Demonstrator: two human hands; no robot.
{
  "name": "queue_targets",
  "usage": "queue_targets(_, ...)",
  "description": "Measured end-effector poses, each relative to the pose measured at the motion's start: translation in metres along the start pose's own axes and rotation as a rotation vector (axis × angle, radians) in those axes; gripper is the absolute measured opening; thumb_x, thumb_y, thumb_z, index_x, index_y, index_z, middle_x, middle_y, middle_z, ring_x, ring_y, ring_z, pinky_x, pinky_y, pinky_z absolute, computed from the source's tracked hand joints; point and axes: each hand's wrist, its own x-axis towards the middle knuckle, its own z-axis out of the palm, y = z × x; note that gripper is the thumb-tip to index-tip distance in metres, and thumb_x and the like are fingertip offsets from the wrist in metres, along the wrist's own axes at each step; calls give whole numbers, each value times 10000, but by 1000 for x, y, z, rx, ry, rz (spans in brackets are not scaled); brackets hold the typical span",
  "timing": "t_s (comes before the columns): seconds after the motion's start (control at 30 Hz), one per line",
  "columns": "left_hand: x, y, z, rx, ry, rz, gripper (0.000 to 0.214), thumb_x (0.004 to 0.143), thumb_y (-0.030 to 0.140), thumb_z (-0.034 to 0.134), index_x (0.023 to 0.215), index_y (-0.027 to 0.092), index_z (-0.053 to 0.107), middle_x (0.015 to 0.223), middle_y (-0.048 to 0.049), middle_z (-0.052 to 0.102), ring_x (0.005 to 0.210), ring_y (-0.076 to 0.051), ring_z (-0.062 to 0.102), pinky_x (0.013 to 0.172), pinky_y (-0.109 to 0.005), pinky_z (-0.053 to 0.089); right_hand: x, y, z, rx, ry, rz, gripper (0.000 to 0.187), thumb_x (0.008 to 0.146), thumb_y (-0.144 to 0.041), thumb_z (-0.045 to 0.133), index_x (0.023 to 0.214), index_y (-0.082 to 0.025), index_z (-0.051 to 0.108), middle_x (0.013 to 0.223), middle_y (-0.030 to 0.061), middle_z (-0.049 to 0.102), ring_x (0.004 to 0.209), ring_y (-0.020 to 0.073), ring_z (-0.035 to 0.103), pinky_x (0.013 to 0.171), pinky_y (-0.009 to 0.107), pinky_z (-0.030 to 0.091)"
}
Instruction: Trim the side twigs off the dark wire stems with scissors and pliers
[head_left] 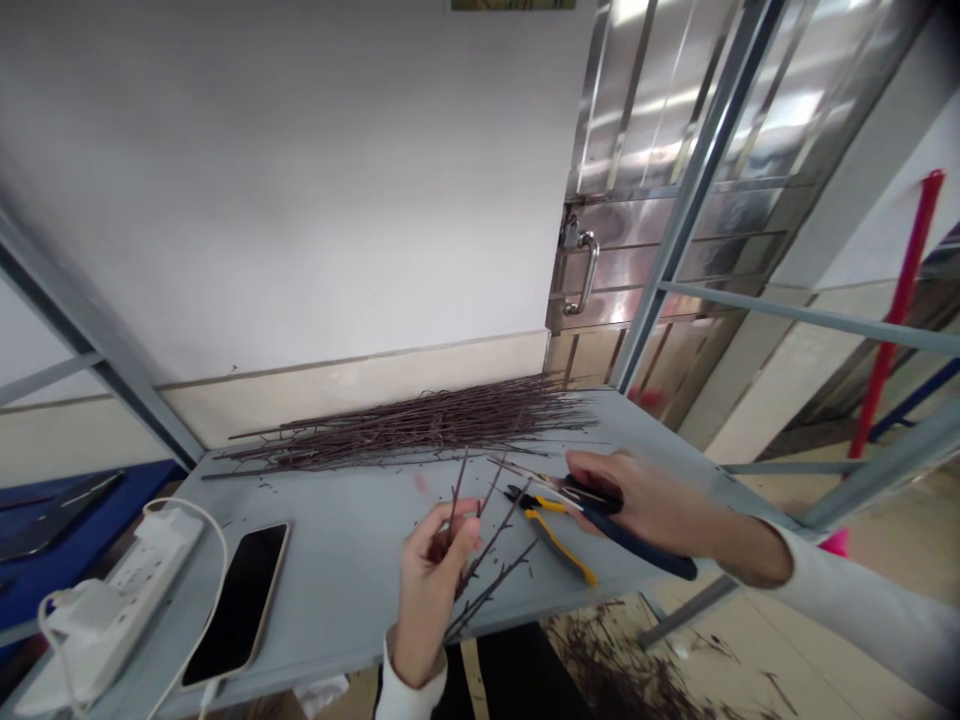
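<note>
My left hand [429,585] is closed on a thin, dark, branched twig [491,545] held over the front of the grey shelf [337,570]. My right hand [645,505] grips a pair of cutting pliers [577,525] with dark blue and yellow handles; the jaws point left, close to the twig's upper tips. A long pile of similar dark twigs [420,425] lies along the back of the shelf.
A black phone [238,600] lies at the shelf's front left, next to a white power strip [120,595] with a white cable. Grey metal frame posts [675,230] rise around the shelf. Twig cuttings [622,670] litter the floor below. A steel door [660,150] stands behind.
</note>
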Motion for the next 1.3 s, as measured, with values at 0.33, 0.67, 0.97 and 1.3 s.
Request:
queue_targets(0.33,2,11,5,85,-101,46,445,735,521,624,947,134,679,473,73,398,386,-53,304,370,-173,246,-2,7,1,119,-76,-56,344,794,-441,500,642,-225,280,562,-47,394,529,110,312,483,245,243)
queue_targets(0.67,-2,-9,32,576,240,681,208,888,212,499,1017,203,663,855,-45,694,663,-121,612,642,-211,477,1,19,-17,18,-173,-49,354,788,-523,544,722,-218,378,625,-42,472,550,112,393,492,241,271)
queue_targets(0.97,-1,-25,44,741,342,740,241,898,177,484,1073,209,646,825,-35,681,660,-110,646,622,-176,464,3,7,-35,-27,-350,-7,388,822,-585,446,741,-209,393,651,-21,466,541,117,393,496,252,293)
queue_targets(1.3,-3,-20,43,663,331,639,230,885,211,506,1048,214,669,808,-36,666,600,-113,612,584,-197,447,5,7,-24,-6,-299,-32,432,820,-633,440,754,-212,367,646,-29,469,553,119,406,501,245,288)
